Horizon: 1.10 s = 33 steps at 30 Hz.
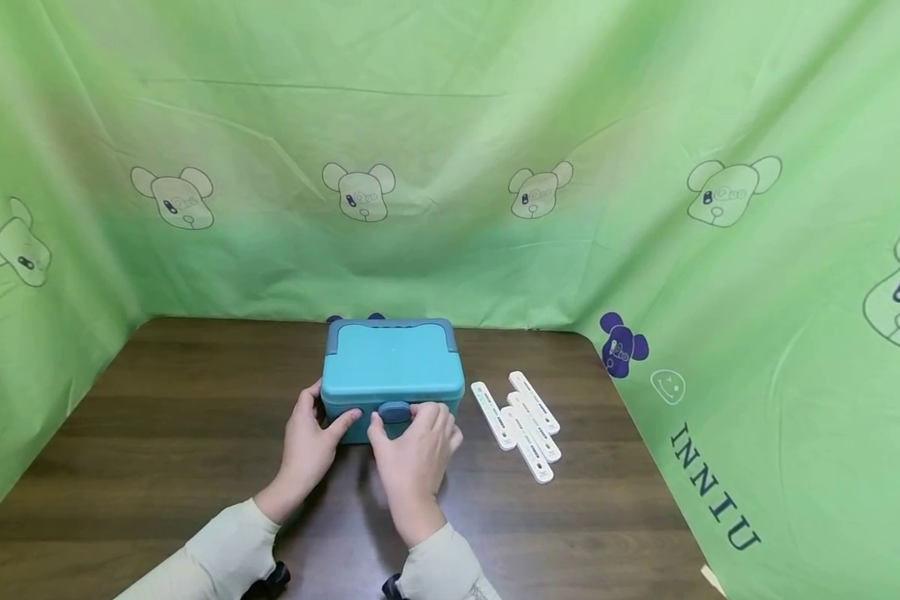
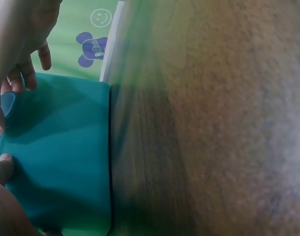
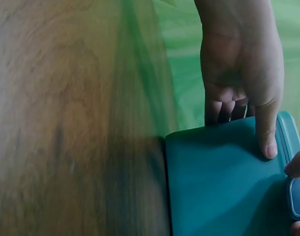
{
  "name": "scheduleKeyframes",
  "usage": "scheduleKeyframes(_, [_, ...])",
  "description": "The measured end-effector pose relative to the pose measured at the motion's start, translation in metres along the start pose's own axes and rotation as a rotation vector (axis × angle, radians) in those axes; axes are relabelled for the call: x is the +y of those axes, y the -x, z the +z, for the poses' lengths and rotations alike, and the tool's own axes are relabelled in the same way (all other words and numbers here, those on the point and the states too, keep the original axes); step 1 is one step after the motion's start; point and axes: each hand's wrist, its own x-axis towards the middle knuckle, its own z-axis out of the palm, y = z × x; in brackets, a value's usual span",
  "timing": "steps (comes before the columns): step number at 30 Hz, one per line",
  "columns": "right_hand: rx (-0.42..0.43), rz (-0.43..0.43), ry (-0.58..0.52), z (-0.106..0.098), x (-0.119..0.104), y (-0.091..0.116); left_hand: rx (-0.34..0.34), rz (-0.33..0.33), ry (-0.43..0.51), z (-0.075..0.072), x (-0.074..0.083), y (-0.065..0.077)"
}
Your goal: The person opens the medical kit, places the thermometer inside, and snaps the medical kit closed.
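- Sleeves [image 1: 221, 546] nearest; our left hand [image 1: 305, 442] grips the box [image 1: 392, 367] on the table [image 1: 187, 433], our right hand [image 1: 417, 454] pinches its latch [image 1: 394, 412], beside sticks [image 1: 517, 429].
- Left wrist: left thumb [image 2: 3, 168] on the box's front.
- Right wrist: left fingers [image 3: 226, 112] round its side.

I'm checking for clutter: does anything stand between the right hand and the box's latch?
Nothing visible: the right hand is at the latch on the front of the blue box. The white strips lie to its right.
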Motion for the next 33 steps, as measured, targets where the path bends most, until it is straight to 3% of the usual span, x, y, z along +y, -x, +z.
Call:
scheduleKeyframes(7, [0.01, -0.032, -0.027, -0.011, 0.001, 0.0, 0.006, 0.001, -0.006, 0.002, 0.004, -0.001])
scheduleKeyframes(19, [-0.101, 0.091, -0.184, -0.031, 0.001, -0.007, 0.004, -0.028, -0.003, 0.003, 0.008, -0.002])
scheduleKeyframes(28, [-0.199, 0.19, -0.228, -0.034, 0.009, -0.008, -0.011, -0.031, -0.002, 0.002, 0.006, -0.001])
scheduleKeyframes(33, [-0.216, 0.168, -0.218, -0.032, 0.014, -0.004, -0.02, -0.042, -0.002, 0.001, 0.005, -0.002])
